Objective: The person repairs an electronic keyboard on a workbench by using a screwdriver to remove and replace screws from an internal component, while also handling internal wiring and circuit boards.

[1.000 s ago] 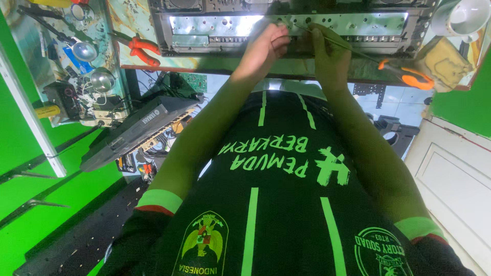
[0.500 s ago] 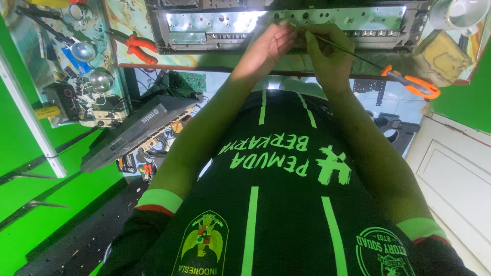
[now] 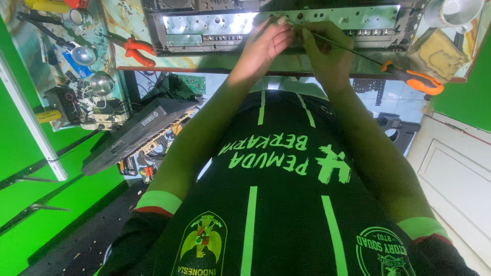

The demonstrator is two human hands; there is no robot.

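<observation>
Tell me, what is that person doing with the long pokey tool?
A person is working on a long metal electronics chassis lying on the bench. The right hand holds an orange-handled screwdriver with its tip at the chassis. The left hand rests on the chassis beside that tip. Red pliers lie unused to the left.

Orange-handled screwdriver (image 3: 358,54) slanted over metal chassis (image 3: 225,25), tip at top edge

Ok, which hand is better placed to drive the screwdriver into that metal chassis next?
Right, probably. The right hand already grips the orange-handled screwdriver by its shaft, with the tip at the metal chassis. The left hand rests its curled fingers on the chassis beside the tip.
</observation>
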